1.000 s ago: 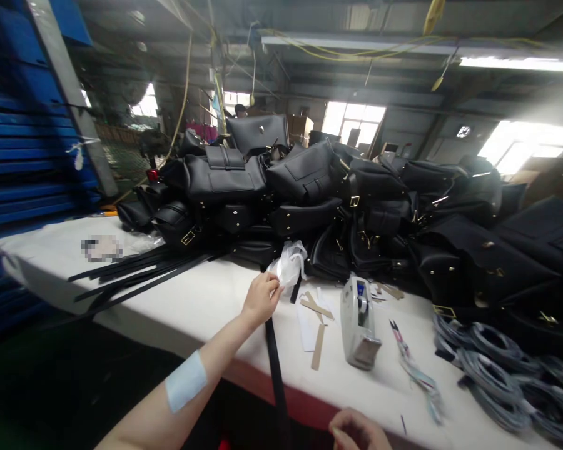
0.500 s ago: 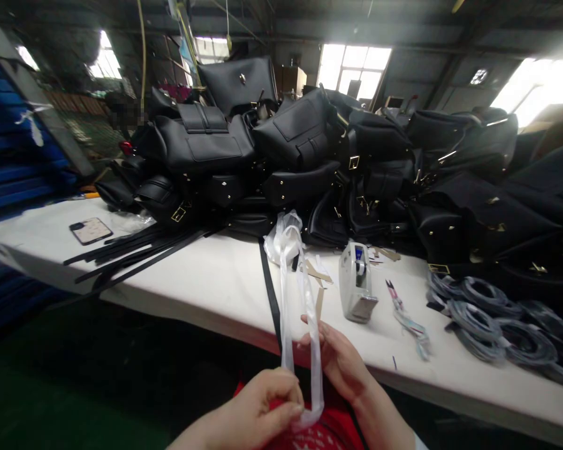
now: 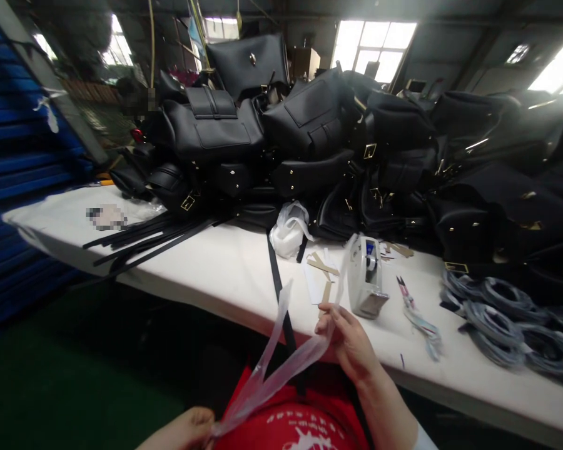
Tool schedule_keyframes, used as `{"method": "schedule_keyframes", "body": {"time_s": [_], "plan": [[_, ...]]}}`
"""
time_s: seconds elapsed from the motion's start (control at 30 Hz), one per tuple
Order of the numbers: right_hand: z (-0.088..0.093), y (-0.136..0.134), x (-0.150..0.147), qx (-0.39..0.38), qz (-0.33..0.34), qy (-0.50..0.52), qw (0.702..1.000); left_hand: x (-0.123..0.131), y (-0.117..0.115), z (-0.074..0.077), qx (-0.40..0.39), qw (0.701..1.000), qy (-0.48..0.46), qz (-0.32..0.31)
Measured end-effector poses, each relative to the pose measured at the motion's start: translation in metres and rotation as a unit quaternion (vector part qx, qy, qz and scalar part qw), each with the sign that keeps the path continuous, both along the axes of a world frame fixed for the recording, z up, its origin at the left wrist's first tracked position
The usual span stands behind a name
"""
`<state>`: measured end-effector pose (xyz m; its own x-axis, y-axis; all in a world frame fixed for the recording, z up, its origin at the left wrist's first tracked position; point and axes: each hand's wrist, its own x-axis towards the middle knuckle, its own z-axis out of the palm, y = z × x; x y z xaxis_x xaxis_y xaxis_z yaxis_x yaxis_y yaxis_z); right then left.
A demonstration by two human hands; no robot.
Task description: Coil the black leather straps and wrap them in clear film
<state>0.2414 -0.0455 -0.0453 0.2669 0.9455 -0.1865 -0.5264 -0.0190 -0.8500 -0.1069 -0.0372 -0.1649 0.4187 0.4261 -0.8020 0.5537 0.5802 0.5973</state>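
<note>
A translucent plastic strip stretches between my two hands over the red printed cloth at my front. At the bottom, my left hand is closed on its gathered end. My right hand, near the table edge, pinches the strip higher up, and a length of it rises beside the tape dispenser. Another end of the strip stands up loose between the hands. Behind, a crumpled white plastic bundle rests against the black bags. A black strap hangs over the table edge.
Black bags are heaped along the back of the white table. Black straps lie at the left. Pliers or snips and coiled grey cords lie at the right, with card scraps near the middle.
My left hand has moved down and left, drawing the strip away from the white bundle. The strip's far end has come free. The view has shifted slightly.
</note>
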Motion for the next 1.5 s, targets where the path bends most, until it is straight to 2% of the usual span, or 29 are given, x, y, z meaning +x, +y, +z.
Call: {"method": "schedule_keyframes", "body": {"time_s": [0.07, 0.13, 0.23, 0.33, 0.4, 0.47, 0.53, 0.63, 0.7, 0.8, 0.9, 1.13, 1.2, 1.27, 1.37, 1.5], "plan": [[0.001, 0.001, 0.002, 0.008, -0.013, -0.028, 0.999, -0.009, 0.008, -0.009, 0.071, 0.995, 0.076, -0.012], [0.003, 0.002, 0.006, 0.014, -0.033, -0.054, 0.998, -0.006, 0.020, -0.010, 0.134, 0.982, 0.133, -0.014], [0.010, -0.003, 0.015, 0.011, -0.070, -0.108, 0.992, 0.016, 0.040, 0.005, 0.213, 0.960, 0.170, -0.060], [0.018, -0.012, 0.018, -0.019, -0.050, -0.207, 0.977, 0.054, 0.051, 0.039, 0.343, 0.913, 0.152, -0.163], [0.021, -0.018, 0.014, -0.041, 0.000, -0.264, 0.964, 0.085, 0.053, 0.070, 0.432, 0.877, 0.103, -0.184], [0.020, -0.023, 0.005, -0.065, 0.054, -0.293, 0.952, 0.116, 0.051, 0.104, 0.482, 0.857, 0.027, -0.179], [0.015, -0.025, -0.005, -0.075, 0.089, -0.318, 0.941, 0.144, 0.051, 0.134, 0.503, 0.844, -0.093, -0.157], [0.004, -0.027, -0.015, -0.052, 0.103, -0.392, 0.913, 0.174, 0.052, 0.160, 0.528, 0.824, -0.172, -0.113], [-0.003, -0.029, -0.018, -0.043, 0.117, -0.439, 0.890, 0.186, 0.055, 0.165, 0.526, 0.823, -0.198, -0.085], [-0.009, -0.033, -0.019, -0.054, 0.145, -0.473, 0.867, 0.192, 0.058, 0.162, 0.490, 0.839, -0.233, -0.041], [-0.012, -0.037, -0.021, -0.043, 0.150, -0.492, 0.857, 0.190, 0.061, 0.156, 0.465, 0.848, -0.254, 0.007], [-0.011, -0.045, -0.031, -0.017, 0.227, -0.542, 0.809, 0.176, 0.061, 0.153, 0.407, 0.875, -0.245, 0.094], [-0.009, -0.045, -0.027, 0.021, 0.227, -0.528, 0.818, 0.165, 0.062, 0.154, 0.403, 0.877, -0.237, 0.110], [-0.010, -0.044, -0.019, 0.035, 0.185, -0.507, 0.841, 0.149, 0.064, 0.155, 0.409, 0.874, -0.226, 0.134], [-0.020, -0.042, -0.006, -0.023, 0.121, -0.495, 0.860, 0.118, 0.069, 0.155, 0.414, 0.867, -0.213, 0.180], [-0.041, -0.035, -0.008, -0.097, 0.144, -0.510, 0.843, 0.089, 0.073, 0.159, 0.395, 0.873, -0.224, 0.181]]}}
